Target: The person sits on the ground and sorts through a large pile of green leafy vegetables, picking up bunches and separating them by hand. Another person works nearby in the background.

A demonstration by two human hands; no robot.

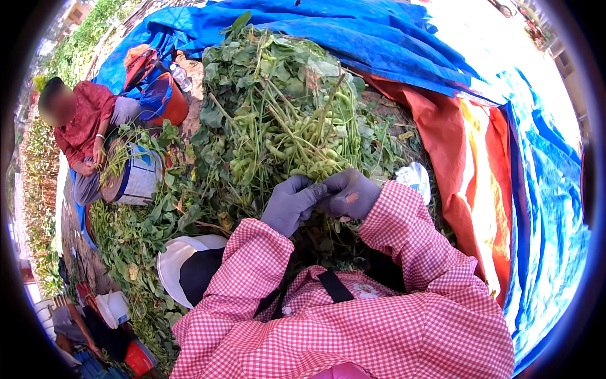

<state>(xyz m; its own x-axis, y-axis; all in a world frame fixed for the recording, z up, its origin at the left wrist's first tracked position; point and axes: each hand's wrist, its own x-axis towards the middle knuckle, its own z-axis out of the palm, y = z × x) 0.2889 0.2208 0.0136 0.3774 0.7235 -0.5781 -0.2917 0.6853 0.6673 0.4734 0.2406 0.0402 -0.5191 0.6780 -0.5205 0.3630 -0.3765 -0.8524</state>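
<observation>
My left hand (294, 203) and my right hand (351, 195), both in grey gloves, meet in front of my chest. Their curled fingers close together at the near end of a bunch of bean stalks (293, 130). Plump green pods (307, 137), which look like soybeans, hang thickly on these stalks just beyond my fingertips. The gloved fingers cover the exact spot they pinch. Under and beyond the bunch rises a heap of leafy bean plants (220, 99). A white bucket (173, 263) with a dark inside stands by my left forearm.
At the left sits a person (90, 111) with plants over a pale bucket (144, 177). Behind are an orange bucket (176, 106) and a plastic bottle (181, 77). Blue tarpaulin (378, 35) and an orange sheet (450, 142) border the heap. A white bag (413, 180) lies right.
</observation>
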